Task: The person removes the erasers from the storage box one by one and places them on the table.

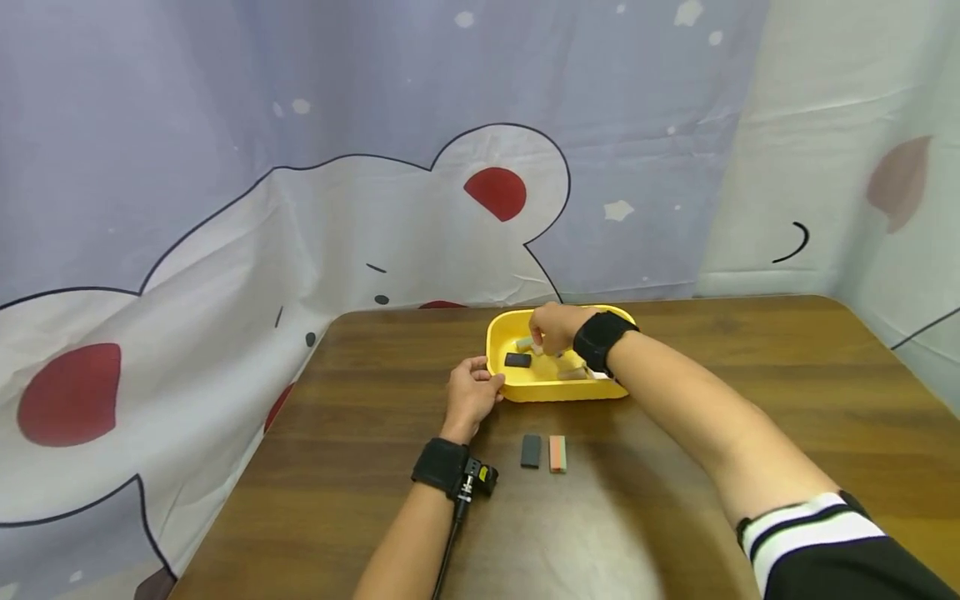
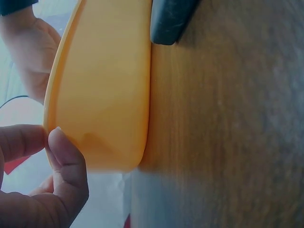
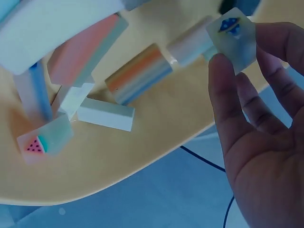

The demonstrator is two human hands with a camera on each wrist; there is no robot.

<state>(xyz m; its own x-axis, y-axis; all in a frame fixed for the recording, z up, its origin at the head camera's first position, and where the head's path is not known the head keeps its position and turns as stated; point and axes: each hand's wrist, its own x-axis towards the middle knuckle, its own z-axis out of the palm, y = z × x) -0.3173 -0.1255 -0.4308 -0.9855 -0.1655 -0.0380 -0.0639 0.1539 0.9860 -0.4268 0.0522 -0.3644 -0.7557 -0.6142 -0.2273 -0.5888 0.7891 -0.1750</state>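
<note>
My left hand pinches the rim of a yellow plastic basket at its near left corner; the left wrist view shows thumb and finger on the rim. Over the basket's inside, my right hand pinches a small translucent eraser with a blue planet picture, between thumb and fingers. Several other erasers lie in the basket: a striped one, a white one, one with a watermelon slice and a dark block. My right forearm hides part of the basket.
On the wooden table, in front of the basket, a dark grey block lies beside an orange and green striped eraser. A patterned curtain hangs behind the table. A black cable runs along my left forearm.
</note>
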